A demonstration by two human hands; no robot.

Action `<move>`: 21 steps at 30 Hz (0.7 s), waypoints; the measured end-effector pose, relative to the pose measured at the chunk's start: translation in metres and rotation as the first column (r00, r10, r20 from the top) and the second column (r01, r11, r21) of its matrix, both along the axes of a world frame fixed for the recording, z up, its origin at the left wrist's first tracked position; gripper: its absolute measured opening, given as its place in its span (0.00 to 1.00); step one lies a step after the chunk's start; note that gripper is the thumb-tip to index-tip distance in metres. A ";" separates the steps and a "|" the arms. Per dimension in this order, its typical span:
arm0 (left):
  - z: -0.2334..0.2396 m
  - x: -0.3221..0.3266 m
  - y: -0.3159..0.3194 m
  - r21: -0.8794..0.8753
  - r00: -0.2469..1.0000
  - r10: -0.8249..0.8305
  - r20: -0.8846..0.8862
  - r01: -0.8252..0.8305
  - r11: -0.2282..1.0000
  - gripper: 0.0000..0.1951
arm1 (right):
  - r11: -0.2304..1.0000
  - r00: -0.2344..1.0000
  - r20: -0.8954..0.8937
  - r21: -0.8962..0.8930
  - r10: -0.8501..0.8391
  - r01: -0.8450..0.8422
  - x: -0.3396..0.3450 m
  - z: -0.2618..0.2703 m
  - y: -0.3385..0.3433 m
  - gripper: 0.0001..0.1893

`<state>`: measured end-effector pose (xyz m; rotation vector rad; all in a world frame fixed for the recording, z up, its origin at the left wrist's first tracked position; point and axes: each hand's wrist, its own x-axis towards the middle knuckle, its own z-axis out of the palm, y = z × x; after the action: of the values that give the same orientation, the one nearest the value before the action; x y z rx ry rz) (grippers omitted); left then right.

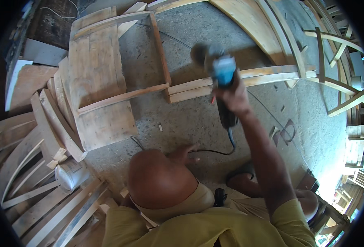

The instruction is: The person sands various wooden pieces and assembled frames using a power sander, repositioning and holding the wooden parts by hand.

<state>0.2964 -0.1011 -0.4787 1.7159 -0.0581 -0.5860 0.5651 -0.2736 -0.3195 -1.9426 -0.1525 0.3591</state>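
Note:
My right hand [236, 97] is closed around a blue and black angle grinder [225, 71], raised over the floor and blurred at its disc end. The grinder's black cable [214, 151] hangs from its rear and curves left. My left hand [186, 154] is low beside my bent knee, fingers apart, with the cable running by them; whether it touches the cable I cannot tell. Ahead and left, a rectangular wooden frame [160, 49] lies partly over a wide wooden panel [98, 61]. Two wooden rails [191, 89] lie side by side from the frame's corner, behind the grinder.
Curved wooden pieces [339, 86] stand at the right. Stacked boards [52, 120] and a white bucket [69, 177] are at the left. Small offcuts [274, 132] and a thin cord [266, 109] lie on the concrete floor [175, 123]. A large curved board [249, 27] is ahead.

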 end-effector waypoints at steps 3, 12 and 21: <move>-0.036 -0.023 0.018 0.197 0.960 -0.268 -0.076 0.278 0.940 0.22 | 0.943 0.995 0.027 0.324 -0.093 0.079 0.049 0.046 0.017 0.39; -0.005 -0.086 0.071 0.743 0.998 0.052 -0.018 -0.022 0.669 0.18 | 0.934 0.925 0.315 -0.343 0.211 -0.097 0.148 0.210 -0.097 0.38; -0.017 -0.027 0.006 0.576 0.996 0.071 0.059 -0.092 0.812 0.14 | 0.999 0.952 0.304 -0.030 -0.026 0.037 0.100 0.133 -0.075 0.33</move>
<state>0.2698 -0.0952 -0.4954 2.3123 0.1914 -0.5400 0.6655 -0.3482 -0.1868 -2.0245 -0.3168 0.0385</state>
